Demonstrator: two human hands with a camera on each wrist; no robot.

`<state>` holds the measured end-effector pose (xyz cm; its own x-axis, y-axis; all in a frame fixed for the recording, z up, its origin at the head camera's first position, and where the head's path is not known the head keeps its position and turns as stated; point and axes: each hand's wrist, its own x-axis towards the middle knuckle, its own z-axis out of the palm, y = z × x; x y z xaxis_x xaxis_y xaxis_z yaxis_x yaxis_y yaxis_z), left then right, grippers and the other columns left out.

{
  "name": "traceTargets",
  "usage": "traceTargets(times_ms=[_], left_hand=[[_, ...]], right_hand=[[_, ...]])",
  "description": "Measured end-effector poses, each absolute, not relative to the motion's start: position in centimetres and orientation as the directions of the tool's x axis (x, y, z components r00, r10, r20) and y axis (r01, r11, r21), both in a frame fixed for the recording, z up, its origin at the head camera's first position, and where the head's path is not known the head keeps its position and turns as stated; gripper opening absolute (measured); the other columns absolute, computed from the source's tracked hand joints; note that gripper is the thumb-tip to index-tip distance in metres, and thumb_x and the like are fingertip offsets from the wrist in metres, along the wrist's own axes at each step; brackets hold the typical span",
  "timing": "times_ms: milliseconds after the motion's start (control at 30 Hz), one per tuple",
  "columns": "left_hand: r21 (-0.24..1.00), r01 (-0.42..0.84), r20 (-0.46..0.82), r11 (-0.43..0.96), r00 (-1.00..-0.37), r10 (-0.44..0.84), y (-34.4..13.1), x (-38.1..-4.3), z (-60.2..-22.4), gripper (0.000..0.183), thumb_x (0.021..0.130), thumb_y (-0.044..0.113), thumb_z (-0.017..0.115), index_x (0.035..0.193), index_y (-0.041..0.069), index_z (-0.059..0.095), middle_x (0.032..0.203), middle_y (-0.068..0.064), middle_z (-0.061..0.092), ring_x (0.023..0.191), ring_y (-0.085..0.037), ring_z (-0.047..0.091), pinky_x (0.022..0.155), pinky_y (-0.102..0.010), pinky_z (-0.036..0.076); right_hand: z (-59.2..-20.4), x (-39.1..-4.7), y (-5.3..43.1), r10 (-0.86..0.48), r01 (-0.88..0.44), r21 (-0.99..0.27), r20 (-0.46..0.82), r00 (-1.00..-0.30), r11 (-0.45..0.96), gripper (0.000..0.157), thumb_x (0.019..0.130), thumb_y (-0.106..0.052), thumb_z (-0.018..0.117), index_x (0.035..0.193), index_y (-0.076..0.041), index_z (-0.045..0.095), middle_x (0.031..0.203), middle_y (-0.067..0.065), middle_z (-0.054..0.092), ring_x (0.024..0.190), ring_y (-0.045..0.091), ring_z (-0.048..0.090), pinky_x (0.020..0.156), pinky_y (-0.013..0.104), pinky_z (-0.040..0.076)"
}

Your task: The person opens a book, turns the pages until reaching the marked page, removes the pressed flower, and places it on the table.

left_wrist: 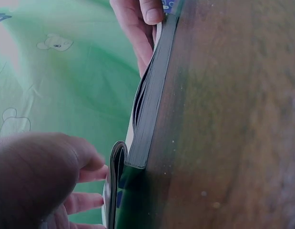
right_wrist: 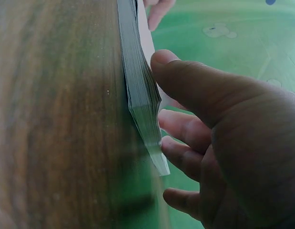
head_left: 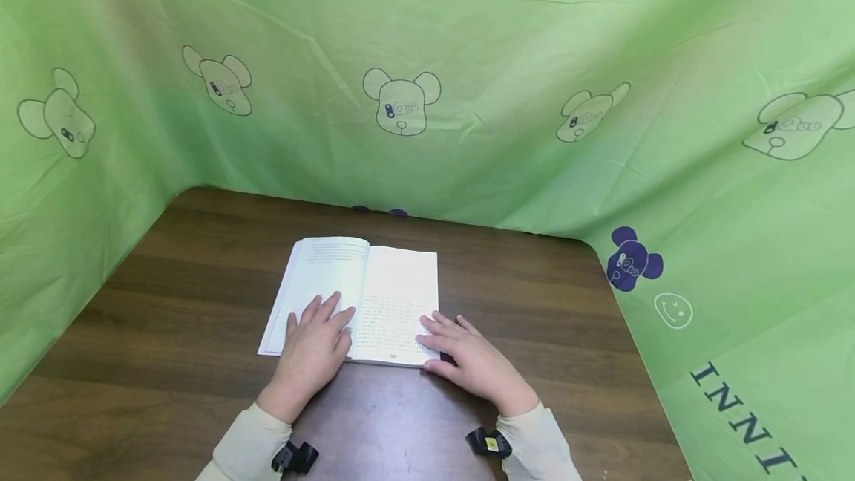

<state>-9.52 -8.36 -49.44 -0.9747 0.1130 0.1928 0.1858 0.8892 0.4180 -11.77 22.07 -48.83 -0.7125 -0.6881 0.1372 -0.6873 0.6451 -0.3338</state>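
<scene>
An open book (head_left: 401, 273) lies on the table, with lines of print on both pages; its thick page block (left_wrist: 154, 105) shows edge-on in the left wrist view. My left hand (head_left: 312, 351) rests on the lower part of the left page, fingers spread and pointing away from me. At the lower right corner of the right page, my right hand (head_left: 477, 362) touches the paper with its fingertips, the thumb near the bottom edge. In the right wrist view the fingers (right_wrist: 185, 126) lie along the page side of the book. Neither hand grips anything.
The dark wooden table (head_left: 534, 303) extends around the book. Green cloth (head_left: 467, 36) printed with bear heads hangs behind and along both sides. A black device (head_left: 294, 457) is strapped at the left wrist, another black device (head_left: 489, 442) at the right.
</scene>
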Motion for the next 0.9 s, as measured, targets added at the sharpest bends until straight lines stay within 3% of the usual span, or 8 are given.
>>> traceTargets(times_ms=[100, 233, 433, 667, 900], left_hand=[[0.430, 0.176, 0.174, 0.886, -0.979, 0.109, -8.41, -9.51, -49.43, 0.041, 0.099, 0.034, 0.065, 0.135, 0.014, 0.068, 0.154, -0.017, 0.051, 0.144, -0.047, 0.041, 0.108, -0.080, 0.027], [0.433, 0.173, 0.161, 0.885, -0.980, 0.113, -8.55, -9.49, -49.51, 0.046, 0.097, 0.039, 0.069, 0.136, 0.015, 0.067, 0.153, -0.019, 0.051, 0.143, -0.048, 0.041, 0.107, -0.081, 0.027], [0.413, 0.259, 0.227, 0.873, -0.958, 0.177, -8.44, -9.53, -49.68, 0.039, 0.094, 0.027, 0.075, 0.131, 0.015, 0.070, 0.154, -0.016, 0.051, 0.146, -0.046, 0.038, 0.108, -0.081, 0.026], [0.345, 0.435, 0.242, 0.832, -0.897, 0.369, -8.09, -9.56, -49.45, 0.039, 0.093, -0.001, 0.067, 0.122, 0.025, 0.076, 0.149, -0.001, 0.058, 0.148, -0.037, 0.039, 0.110, -0.080, 0.025], [0.398, 0.394, 0.165, 0.828, -0.919, 0.358, -7.84, -9.20, -49.43, 0.031, 0.096, 0.014, 0.064, 0.122, 0.024, 0.077, 0.146, -0.001, 0.061, 0.151, -0.035, 0.035, 0.112, -0.078, 0.022]], right_hand=[[-48.80, -11.79, 22.04, -0.688, -0.689, -0.318, 0.137, -0.713, 0.651, 0.042, 0.098, -0.038, 0.069, 0.134, -0.016, 0.069, 0.156, 0.003, 0.051, 0.149, 0.026, 0.041, 0.119, 0.061, 0.029], [-48.68, -11.80, 21.90, -0.697, -0.713, -0.290, 0.173, -0.696, 0.639, 0.026, 0.098, -0.029, 0.071, 0.121, -0.017, 0.076, 0.149, 0.004, 0.058, 0.145, 0.028, 0.046, 0.117, 0.059, 0.034], [-48.61, -11.76, 21.72, -0.707, -0.737, -0.246, 0.211, -0.675, 0.630, 0.008, 0.096, -0.022, 0.072, 0.103, -0.022, 0.077, 0.143, 0.004, 0.063, 0.140, 0.029, 0.053, 0.113, 0.057, 0.041], [-48.57, -11.76, 21.65, -0.697, -0.722, -0.243, 0.195, -0.690, 0.648, 0.006, 0.099, -0.020, 0.069, 0.099, -0.025, 0.073, 0.143, 0.002, 0.063, 0.140, 0.026, 0.053, 0.114, 0.053, 0.042], [-48.58, -11.72, 21.58, -0.697, -0.735, -0.204, 0.232, -0.678, 0.647, 0.006, 0.098, -0.015, 0.069, 0.100, -0.020, 0.070, 0.138, 0.006, 0.067, 0.134, 0.029, 0.058, 0.110, 0.053, 0.045]])
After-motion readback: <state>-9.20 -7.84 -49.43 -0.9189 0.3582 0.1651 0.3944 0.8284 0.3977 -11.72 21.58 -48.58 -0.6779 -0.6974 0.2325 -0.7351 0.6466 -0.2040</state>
